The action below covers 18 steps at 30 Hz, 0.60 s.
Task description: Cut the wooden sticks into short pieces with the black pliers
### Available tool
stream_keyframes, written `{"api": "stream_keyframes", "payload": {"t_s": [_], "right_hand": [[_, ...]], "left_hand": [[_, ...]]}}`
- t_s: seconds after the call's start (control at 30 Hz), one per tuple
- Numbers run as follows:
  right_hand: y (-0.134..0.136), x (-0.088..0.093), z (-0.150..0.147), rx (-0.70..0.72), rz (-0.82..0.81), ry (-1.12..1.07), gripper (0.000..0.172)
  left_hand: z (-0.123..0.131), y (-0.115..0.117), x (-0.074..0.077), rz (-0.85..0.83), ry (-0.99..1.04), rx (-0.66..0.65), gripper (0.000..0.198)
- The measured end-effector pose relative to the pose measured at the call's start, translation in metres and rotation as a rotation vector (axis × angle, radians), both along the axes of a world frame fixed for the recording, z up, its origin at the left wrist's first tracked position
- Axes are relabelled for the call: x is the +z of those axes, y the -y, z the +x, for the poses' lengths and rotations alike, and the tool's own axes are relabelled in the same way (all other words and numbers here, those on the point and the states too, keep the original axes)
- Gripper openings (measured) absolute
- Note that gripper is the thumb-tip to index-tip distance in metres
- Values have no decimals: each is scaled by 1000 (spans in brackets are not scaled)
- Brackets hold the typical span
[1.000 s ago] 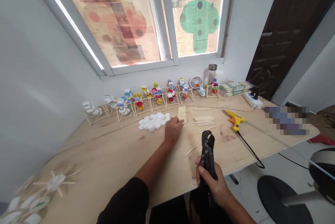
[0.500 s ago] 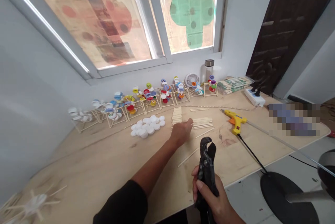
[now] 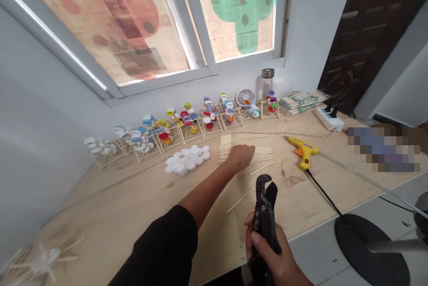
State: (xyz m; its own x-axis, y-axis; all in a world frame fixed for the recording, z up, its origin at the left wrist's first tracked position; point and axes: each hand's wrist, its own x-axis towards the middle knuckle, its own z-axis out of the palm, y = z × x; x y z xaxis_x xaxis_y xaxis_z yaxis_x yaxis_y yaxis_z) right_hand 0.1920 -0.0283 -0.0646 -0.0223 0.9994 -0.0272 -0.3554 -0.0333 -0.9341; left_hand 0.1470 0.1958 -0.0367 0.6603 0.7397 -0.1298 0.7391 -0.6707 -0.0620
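Note:
My left hand (image 3: 241, 156) reaches across the plywood table (image 3: 140, 206) and rests, knuckles up, on a pile of cut wooden sticks (image 3: 264, 154); its fingers are curled down onto them and hidden. A second stack of short sticks (image 3: 225, 145) lies just left of it. My right hand (image 3: 274, 255) is closed round the handles of black cutting pliers (image 3: 264, 210), held upright near the table's front edge with the jaws slightly apart. One loose stick (image 3: 239, 200) lies in front of the pliers.
White bottle caps (image 3: 187, 161) lie in a heap. A row of cap-and-stick pinwheels (image 3: 187, 123) lines the wall. A yellow glue gun (image 3: 302, 151) with a black cable, a power strip (image 3: 329, 119), packed sticks (image 3: 301, 101), a small fan (image 3: 244, 96) and a jar (image 3: 267, 82) stand right. Stool (image 3: 371, 250) below.
My left hand has moved right, from beside the white caps and short sticks onto the pile of longer sticks. The pliers stay upright in my right hand; the view has shifted slightly.

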Motion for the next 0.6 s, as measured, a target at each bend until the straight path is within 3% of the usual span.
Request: {"api": "stream_keyframes", "payload": {"t_s": [0.23,0.6], "right_hand": [[1,1,4,36,-7,29,31],[0,4,4,32,-16,63,32]], "left_hand": [[-2,2,3,-7,15,10,23],[-85,1,15,73,-21,166,22]]}}
